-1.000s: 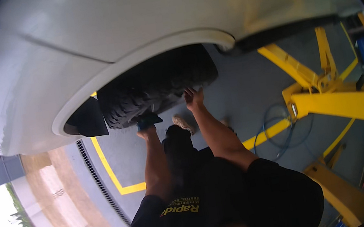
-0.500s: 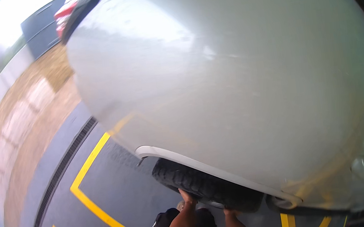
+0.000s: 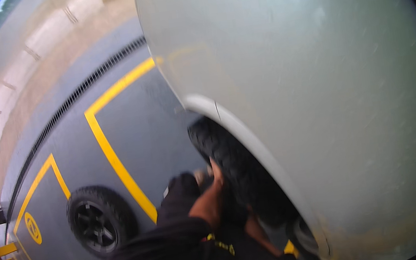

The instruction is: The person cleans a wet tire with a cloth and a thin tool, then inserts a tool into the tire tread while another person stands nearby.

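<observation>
A black knobbly-treaded wheel (image 3: 232, 155) stands under the light-coloured vehicle's wheel arch (image 3: 242, 130). My left hand (image 3: 216, 175) grips the wheel's outer edge, with its thumb side against the tread. Farther down the same wheel, my right forearm (image 3: 258, 233) reaches toward its lower edge. The right hand (image 3: 251, 212) is mostly hidden by shadow and my body, so its fingers cannot be made out. My dark sleeves and bent knees are close to the wheel.
Another black wheel with a dark spoked rim (image 3: 94, 224) lies on the grey floor (image 3: 135, 113) to my left. Yellow lines (image 3: 107, 146) mark the floor, and a drain grate (image 3: 74, 92) runs beyond them. The vehicle's pale body panel (image 3: 289, 66) fills the right side.
My view has swung left and down, bringing the spare-looking wheel fully into sight. Both hands stay at the wheel under the arch; the right one has become more hidden.
</observation>
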A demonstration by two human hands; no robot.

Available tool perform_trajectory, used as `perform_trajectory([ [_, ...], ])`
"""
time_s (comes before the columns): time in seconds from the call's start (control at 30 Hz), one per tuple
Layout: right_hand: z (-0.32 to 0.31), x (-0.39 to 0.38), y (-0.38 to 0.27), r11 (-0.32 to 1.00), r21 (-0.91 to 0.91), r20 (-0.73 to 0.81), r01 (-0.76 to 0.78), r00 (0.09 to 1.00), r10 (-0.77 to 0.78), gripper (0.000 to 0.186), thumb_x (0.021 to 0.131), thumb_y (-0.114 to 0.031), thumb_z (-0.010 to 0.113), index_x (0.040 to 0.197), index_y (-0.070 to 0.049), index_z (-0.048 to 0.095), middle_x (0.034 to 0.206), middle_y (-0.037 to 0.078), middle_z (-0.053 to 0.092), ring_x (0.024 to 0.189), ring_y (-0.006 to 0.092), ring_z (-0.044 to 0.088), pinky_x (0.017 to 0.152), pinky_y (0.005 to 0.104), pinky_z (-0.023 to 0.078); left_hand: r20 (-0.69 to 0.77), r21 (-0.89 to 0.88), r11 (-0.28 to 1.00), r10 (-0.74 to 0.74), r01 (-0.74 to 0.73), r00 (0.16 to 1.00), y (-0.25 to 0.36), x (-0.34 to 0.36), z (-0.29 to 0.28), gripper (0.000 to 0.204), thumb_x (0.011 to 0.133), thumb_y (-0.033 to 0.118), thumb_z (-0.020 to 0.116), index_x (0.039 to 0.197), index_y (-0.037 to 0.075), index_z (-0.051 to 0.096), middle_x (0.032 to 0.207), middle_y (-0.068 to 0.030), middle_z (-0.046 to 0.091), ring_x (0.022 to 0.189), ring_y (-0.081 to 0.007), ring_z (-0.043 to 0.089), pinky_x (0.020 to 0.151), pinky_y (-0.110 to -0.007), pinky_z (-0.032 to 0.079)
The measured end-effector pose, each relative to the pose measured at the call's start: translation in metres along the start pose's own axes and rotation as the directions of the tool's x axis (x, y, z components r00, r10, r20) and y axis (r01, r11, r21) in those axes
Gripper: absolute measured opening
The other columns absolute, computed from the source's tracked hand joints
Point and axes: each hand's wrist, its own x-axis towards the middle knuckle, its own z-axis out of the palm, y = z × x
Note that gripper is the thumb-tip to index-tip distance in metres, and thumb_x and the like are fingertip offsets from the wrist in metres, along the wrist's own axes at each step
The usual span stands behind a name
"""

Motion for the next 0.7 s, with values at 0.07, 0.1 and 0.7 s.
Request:
perform_trajectory([
  [0.07,-0.035,-0.065,-0.009,0.976,-0.189,-0.071,-0.107,0.993,0.095,0.060,0.107,-0.040,0.047,0.159,-0.008,0.046,0.166,0.019,0.047,0.149,0.0364,0.050,0.119,0.0470,0.042,-0.075,-0.022,0.999,-0.028,0.027,0.997,-0.010,-0.023,-0.013,0.067,0.110,0.057,0.046,0.157,0.009,0.053,0.155,-0.0113,0.061,0.142,-0.0341,0.057,0.122,-0.050,0.044],
  [0.1,-0.045,-0.092,-0.019,0.952,-0.267,-0.103,-0.147,0.987,0.123,0.060,0.108,-0.040,0.047,0.159,-0.008,0.046,0.166,0.019,0.047,0.149,0.0364,0.050,0.119,0.0469,0.041,-0.104,-0.033,0.999,-0.034,0.031,0.994,-0.009,-0.028,-0.016,0.067,0.110,0.057,0.046,0.157,0.009,0.053,0.155,-0.0113,0.061,0.142,-0.0341,0.057,0.122,-0.050,0.044],
  [0.7,-0.030,-0.289,0.026,0.511,-0.830,0.260,0.223,0.966,0.001,0.058,0.107,-0.029,0.044,0.160,-0.007,0.041,0.164,0.025,0.045,0.150,0.0435,0.044,0.121,0.0481,0.039,-0.069,-0.039,0.999,-0.021,0.018,0.997,0.051,-0.103,-0.096,0.066,0.111,0.056,0.044,0.158,0.009,0.052,0.155,-0.0113,0.060,0.142,-0.0343,0.057,0.122,-0.050,0.044],
])
